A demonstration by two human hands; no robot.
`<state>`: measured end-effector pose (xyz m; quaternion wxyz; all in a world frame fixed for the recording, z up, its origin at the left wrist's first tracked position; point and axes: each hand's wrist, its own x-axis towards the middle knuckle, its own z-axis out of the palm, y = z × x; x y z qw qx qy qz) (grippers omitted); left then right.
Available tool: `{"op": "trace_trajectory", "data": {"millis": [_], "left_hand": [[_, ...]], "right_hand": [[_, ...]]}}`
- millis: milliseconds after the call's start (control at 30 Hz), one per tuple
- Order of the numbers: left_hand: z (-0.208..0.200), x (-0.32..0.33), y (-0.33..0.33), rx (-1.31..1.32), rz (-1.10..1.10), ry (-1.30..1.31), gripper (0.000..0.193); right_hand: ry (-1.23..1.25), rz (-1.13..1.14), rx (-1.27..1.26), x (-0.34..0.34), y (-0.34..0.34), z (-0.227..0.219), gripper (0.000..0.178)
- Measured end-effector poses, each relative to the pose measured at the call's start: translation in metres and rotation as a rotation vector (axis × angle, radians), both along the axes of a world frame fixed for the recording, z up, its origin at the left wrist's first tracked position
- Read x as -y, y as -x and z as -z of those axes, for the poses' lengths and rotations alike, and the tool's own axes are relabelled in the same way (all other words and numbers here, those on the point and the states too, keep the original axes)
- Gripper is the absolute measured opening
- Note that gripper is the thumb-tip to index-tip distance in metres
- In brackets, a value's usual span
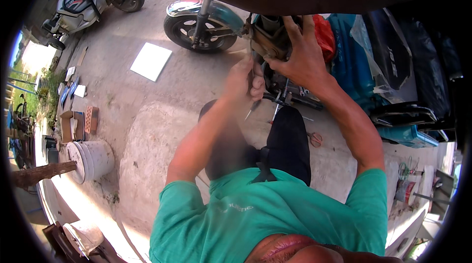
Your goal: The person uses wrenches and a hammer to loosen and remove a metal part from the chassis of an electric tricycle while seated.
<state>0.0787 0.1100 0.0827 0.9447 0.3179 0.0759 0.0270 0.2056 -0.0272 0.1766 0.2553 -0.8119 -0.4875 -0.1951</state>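
Note:
A partly dismantled motorcycle (216, 17) with a teal and chrome front fender stands in front of me. My left hand (245, 78) is closed beside its front section, around a thin dark strand that runs up toward the bike. Just below that fist a slim pointed tool (253, 108) slants downward; whether the hand holds it is unclear. My right hand (304, 56) spans a brownish housing (275, 42) on the bike, thumb at its lower edge and fingers stretched over the top. A dark shape covers the bike's upper part.
Tools (280, 97) lie between my knees and the bike, with scissors (315, 139) by my right leg. A white square panel (151, 61) lies on the ground. Leftward are a brick (91, 119), a white bucket (101, 160) and another motorcycle (81, 5). Teal panels (349, 66) and plastic-wrapped parts (393, 51) stand right.

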Motion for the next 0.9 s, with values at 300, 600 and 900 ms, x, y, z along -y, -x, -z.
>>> {"op": "trace_trajectory", "data": {"millis": [300,600,900], "left_hand": [[-0.073,-0.183,-0.037,0.208,0.036,-1.843,0.041],[-0.095,-0.179,-0.008,0.089,-0.14,-1.903,0.034],[0.004,-0.046,0.035,-0.102,-0.256,-0.511,0.034]], "right_hand": [[0.016,-0.001,-0.024,0.0,0.006,-0.008,0.102],[0.009,0.004,-0.096,-0.001,0.007,-0.006,0.1],[0.025,0.026,-0.121,0.0,0.009,-0.005,0.107]]}}
